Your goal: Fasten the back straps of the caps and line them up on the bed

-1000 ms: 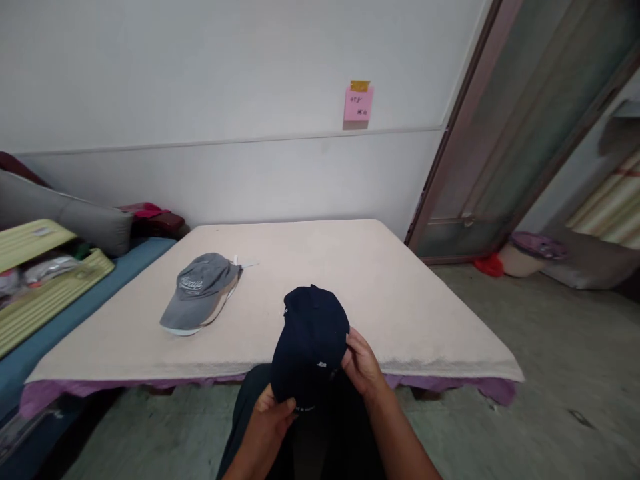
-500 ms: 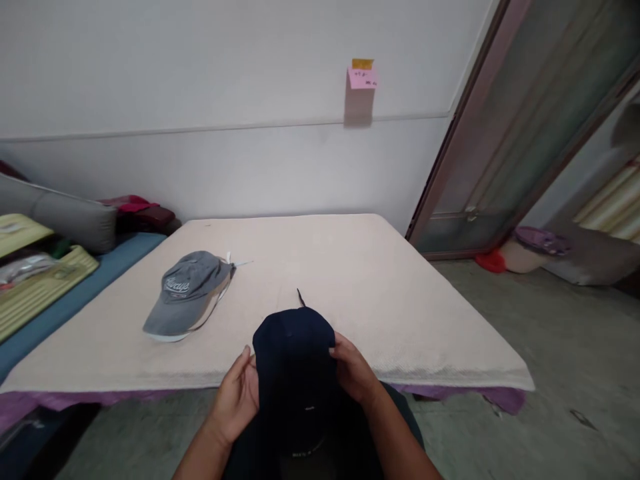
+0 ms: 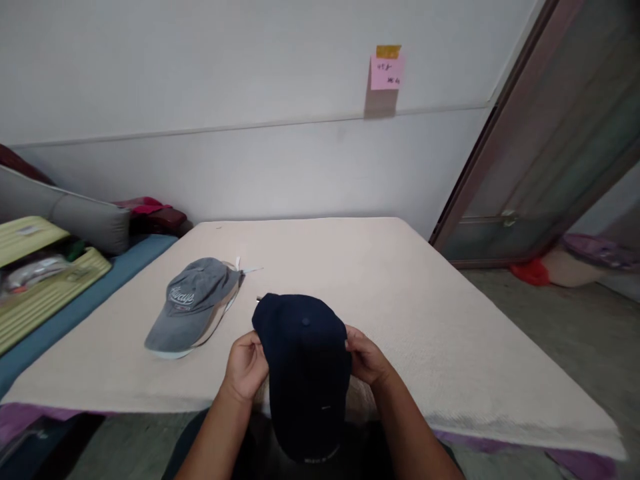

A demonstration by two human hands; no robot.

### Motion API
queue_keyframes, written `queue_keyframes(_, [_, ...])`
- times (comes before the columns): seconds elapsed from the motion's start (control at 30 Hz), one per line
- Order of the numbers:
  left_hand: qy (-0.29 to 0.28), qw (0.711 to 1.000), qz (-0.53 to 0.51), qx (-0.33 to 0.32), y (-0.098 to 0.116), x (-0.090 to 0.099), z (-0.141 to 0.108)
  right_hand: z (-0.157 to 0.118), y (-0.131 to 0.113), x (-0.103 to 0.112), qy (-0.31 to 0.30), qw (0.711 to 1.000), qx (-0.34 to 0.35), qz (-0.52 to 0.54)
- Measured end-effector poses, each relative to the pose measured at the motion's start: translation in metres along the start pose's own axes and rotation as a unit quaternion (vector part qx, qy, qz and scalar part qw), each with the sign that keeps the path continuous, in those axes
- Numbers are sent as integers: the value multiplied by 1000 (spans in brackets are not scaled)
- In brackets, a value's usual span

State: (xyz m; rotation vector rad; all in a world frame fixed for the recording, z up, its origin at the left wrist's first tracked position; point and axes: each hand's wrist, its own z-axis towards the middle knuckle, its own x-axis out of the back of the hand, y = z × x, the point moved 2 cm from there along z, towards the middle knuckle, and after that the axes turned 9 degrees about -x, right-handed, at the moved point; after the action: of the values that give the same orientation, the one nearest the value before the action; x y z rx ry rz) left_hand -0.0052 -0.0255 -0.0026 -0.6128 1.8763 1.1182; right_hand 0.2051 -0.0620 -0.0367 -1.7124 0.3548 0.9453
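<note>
A dark navy baseball cap [image 3: 305, 360] is held between my two hands at the near edge of the table, its brim toward me and its crown away. My left hand [image 3: 247, 367] grips the cap's left side, fingers curled at its edge. On the opposite side my right hand [image 3: 369, 355] pinches the rim; the fingers behind the fabric are partly hidden. To the left lies a grey cap [image 3: 197, 307] with white lettering, brim pointing toward the near left, and a white tag at its back.
A cream cloth [image 3: 450, 353] covers the table. On the left are a yellow-green case [image 3: 75, 280] with things inside and a grey cushion [image 3: 90, 217]. A pink note [image 3: 387, 72] is taped to the wall. At right stands a sliding glass door [image 3: 540, 147].
The navy cap has moved forward over the table edge, and its brim shows more fully. My left hand has closed in on its side. The view has shifted slightly.
</note>
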Motion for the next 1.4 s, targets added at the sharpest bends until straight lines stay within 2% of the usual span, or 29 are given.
queue_keyframes(0.13, [25, 1000, 3, -13, 12, 12, 29, 7, 3, 18, 6, 999, -44, 9])
queue_keyframes(0.27, [22, 999, -23, -35, 14, 10, 43, 11, -9, 29, 26, 997, -70, 21])
queue_keyframes(0.37, [16, 999, -17, 25, 7, 7, 47, 12, -22, 32, 25, 998, -53, 12])
queue_keyframes(0.5, [21, 994, 33, 100, -4, 13, 51, 11, -32, 34, 42, 999, -29, -5])
queue_keyframes(0.57, [23, 994, 58, 84, -6, 18, 53, 13, -33, 33, 59, 998, -26, -14])
queue_keyframes(0.7, [60, 996, 73, -8, 2, 20, 59, 22, -26, 23, 72, 997, -35, -21])
queue_keyframes(0.8, [119, 991, 53, 5, 9, 20, 63, 32, -12, 15, 82, 992, -77, -52])
queue_keyframes(0.87, [133, 990, 39, 7, 12, 18, 67, 37, -3, 14, 74, 986, -120, -88])
queue_keyframes(0.97, [84, 995, 40, -43, 16, 13, 70, 40, 3, 17, 54, 982, -147, -109])
queue_keyframes(1.07, [-35, 994, 87, -54, 17, 9, 69, 43, -7, 19, 53, 987, -115, -100])
queue_keyframes(1.13, [-94, 984, 146, -45, 15, 9, 70, 48, -16, 18, 53, 988, -99, -111])
queue_keyframes(1.27, [-122, 939, 317, -54, 6, 8, 76, 61, -27, 19, 68, 981, -68, -167])
queue_keyframes(1.4, [-87, 879, 466, -49, -7, 8, 87, 66, -29, 28, 121, 982, -34, -140])
